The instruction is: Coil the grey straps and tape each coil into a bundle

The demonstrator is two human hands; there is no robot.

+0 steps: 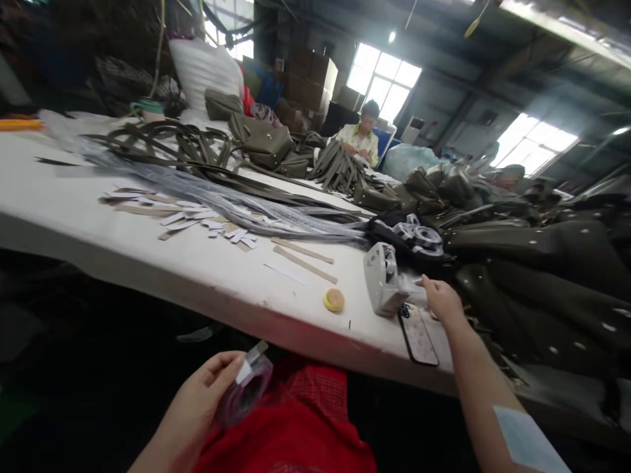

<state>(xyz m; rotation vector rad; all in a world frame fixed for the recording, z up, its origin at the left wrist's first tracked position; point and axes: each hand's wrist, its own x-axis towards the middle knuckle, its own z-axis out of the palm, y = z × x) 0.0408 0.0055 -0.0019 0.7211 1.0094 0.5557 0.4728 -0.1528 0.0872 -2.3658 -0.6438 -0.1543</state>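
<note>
My left hand (219, 381), at the bottom of the view, holds a coiled strap in clear wrap (248, 392) with a white tag and a small end piece sticking up, over a red garment. On the right, the thumb and fingertips of my right hand (442, 300) are pinched at a clear, filmy strip (411, 286) beside a white dispenser (378, 279). What exactly lies between those fingertips is too blurred to tell. A phone (418, 335) lies just below the dispenser, near the table edge.
The white table (236, 276) bears a round yellow-rimmed disc (334, 300), paper strips (305, 263), plastic-wrapped straps (211, 190) and more coils (424, 236). Dark bags (532, 295) are heaped at right. Across the table a person (359, 141) works by a pile of straps.
</note>
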